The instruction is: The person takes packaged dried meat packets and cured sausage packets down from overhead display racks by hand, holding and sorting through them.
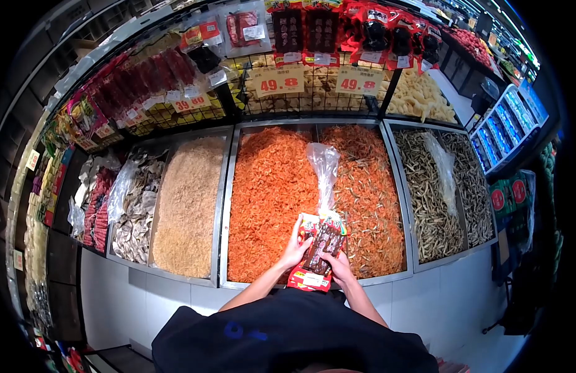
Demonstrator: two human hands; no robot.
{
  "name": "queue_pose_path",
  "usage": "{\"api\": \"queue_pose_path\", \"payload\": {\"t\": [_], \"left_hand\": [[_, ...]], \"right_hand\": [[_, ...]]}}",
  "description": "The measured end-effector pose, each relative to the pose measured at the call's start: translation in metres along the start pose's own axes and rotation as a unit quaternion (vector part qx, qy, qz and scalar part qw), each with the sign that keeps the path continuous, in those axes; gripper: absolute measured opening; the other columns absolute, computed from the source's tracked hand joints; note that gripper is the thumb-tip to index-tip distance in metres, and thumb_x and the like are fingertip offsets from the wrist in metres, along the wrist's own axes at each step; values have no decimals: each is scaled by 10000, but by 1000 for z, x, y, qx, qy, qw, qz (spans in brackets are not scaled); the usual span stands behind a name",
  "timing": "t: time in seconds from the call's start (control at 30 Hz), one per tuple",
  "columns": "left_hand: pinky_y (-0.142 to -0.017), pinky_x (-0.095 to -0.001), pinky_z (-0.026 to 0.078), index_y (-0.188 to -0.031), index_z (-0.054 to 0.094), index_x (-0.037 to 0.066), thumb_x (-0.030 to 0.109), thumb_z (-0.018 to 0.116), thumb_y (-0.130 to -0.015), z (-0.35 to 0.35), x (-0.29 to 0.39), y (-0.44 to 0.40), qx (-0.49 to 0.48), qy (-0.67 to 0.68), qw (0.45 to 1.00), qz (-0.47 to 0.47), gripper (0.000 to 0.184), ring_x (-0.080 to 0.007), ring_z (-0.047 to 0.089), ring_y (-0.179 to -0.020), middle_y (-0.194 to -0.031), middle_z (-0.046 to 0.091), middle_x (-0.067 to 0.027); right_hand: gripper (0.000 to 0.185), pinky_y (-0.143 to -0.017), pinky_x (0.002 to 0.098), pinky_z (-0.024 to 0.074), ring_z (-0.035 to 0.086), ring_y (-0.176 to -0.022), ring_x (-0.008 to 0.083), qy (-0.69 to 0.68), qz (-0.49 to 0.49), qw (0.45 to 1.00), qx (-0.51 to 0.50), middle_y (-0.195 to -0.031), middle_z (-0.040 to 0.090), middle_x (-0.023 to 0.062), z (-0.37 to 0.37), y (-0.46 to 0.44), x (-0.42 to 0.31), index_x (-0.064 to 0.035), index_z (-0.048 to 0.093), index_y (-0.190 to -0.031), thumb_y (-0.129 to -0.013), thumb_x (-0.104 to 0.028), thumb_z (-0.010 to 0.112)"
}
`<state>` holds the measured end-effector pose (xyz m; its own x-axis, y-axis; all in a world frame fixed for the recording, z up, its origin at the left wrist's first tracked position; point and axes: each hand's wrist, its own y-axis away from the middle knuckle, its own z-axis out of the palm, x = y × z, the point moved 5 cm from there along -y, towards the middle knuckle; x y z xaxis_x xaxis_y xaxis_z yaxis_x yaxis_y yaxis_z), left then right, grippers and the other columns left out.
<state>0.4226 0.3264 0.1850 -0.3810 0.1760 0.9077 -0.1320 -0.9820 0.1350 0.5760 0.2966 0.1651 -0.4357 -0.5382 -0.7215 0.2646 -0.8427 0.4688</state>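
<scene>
So, both hands are busy with a red pack (328, 244) of dark, strip-like stuff, held upright-ish in front of the dark shirt (300, 336), right over the near edge of the dried-goods bins. The left hand (294, 252) is pinching it along its left side, and the right hand (341, 267) grips the lower right, thumb laid flat across the front. Looks like a second pack (309, 224) is tucked behind it on the left, though it's mostly covered so I can't swear to it. White sticker (313, 281) down at the bottom end.

Just past the top of the pack, a clear plastic bag (325, 168) lies along the divider between two orange bins: shrimp-looking bits (263, 193) on the left, and an orange mix (372, 199) with paler slivers on the right. Further left is a heap of tiny tan stuff (188, 199), then greyish dried fish (134, 214). Over on the right are skinny silvery fish (425, 196) with another clear bag (446, 168) on top. Up above, similar red packs (289, 31) hang over two 49.8 price signs (278, 81).
</scene>
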Motion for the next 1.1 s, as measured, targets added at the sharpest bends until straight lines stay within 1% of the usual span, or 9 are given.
{"api": "queue_pose_path", "payload": {"t": [0.07, 0.13, 0.23, 0.37, 0.53, 0.6, 0.7, 0.93, 1.1], "left_hand": [[-1041, -319, 429, -1515, 287, 111, 50, 507, -992, -10, -7, -3, -55, -177, 981, 58, 571, -183, 489, -1245, -1424, 447, -125], [-1052, -316, 418, -1518, 294, 128, 70, 467, -1013, -13, -12, -3, -31, -49, 997, -52, 537, -174, 471, -1263, -1421, 463, -128], [-1096, -354, 374, -1542, 224, 141, 67, 428, -1024, -7, -3, 7, -4, 101, 991, -82, 562, -189, 469, -1276, -1448, 450, -125], [-970, -328, 496, -1554, 178, 197, 16, 468, -1000, -6, 0, 13, -13, 125, 989, -82, 651, -179, 565, -1153, -1377, 517, -135], [-954, -328, 507, -1538, 227, 155, -58, 555, -934, -10, -1, 11, 45, 102, 992, -52, 720, -180, 581, -1129, -1330, 548, -134], [-977, -337, 493, -1523, 261, 123, -23, 595, -925, -10, 10, 9, 50, -13, 999, -8, 701, -175, 570, -1144, -1344, 535, -142], [-983, -310, 476, -1425, 423, 74, -57, 600, -898, -22, 24, -11, 70, -58, 996, 22, 571, -166, 560, -1144, -1306, 557, -92], [-966, -307, 476, -1383, 490, 73, 0, 630, -881, -7, 222, -101, 85, -134, 970, 185, 526, -168, 585, -1109, -1278, 583, -90], [-924, -298, 501, -1380, 499, 53, 63, 687, -866, 26, 372, -163, 42, -193, 900, 389, 547, -164, 619, -1039, -1240, 607, -120]], "right_hand": [[306, -826, 314, 548, 657, -931, 171, 2, -4, 1000, 9, -1081, 670, 93, -1, 2, -2, 16, 591, -1158, -859, 14, 658], [301, -820, 317, 553, 661, -922, 172, -7, -13, 1000, 10, -1074, 670, 95, 1, 5, -5, 17, 590, -1152, -859, 17, 658], [310, -836, 319, 556, 661, -932, 172, -31, 2, 999, 12, -1072, 670, 92, 0, 10, -7, 17, 587, -1158, -857, 19, 662], [327, -829, 338, 572, 662, -939, 185, -30, -12, 999, 3, -1087, 659, 100, -4, 11, -6, 10, 566, -1173, -861, -2, 664], [327, -821, 348, 576, 669, -921, 189, -9, -11, 1000, -18, -1084, 662, 96, -11, 12, -10, 9, 569, -1176, -862, 5, 660], [317, -819, 350, 578, 672, -914, 188, -9, -20, 1000, -6, -1082, 665, 100, -13, 14, -14, 12, 572, -1168, -862, 4, 656], [302, -811, 339, 563, 658, -895, 178, -20, -52, 998, 23, -1033, 660, 78, -17, 16, -23, 0, 574, -1143, -851, 10, 649], [304, -855, 390, 570, 666, -941, 226, -156, -74, 984, 34, -1085, 650, 112, -38, 23, -30, 9, 544, -1189, -891, -32, 585], [320, -857, 385, 565, 659, -959, 230, -149, -89, 984, 39, -1101, 644, 120, -40, 31, -30, 17, 534, -1199, -883, -4, 573]]}}
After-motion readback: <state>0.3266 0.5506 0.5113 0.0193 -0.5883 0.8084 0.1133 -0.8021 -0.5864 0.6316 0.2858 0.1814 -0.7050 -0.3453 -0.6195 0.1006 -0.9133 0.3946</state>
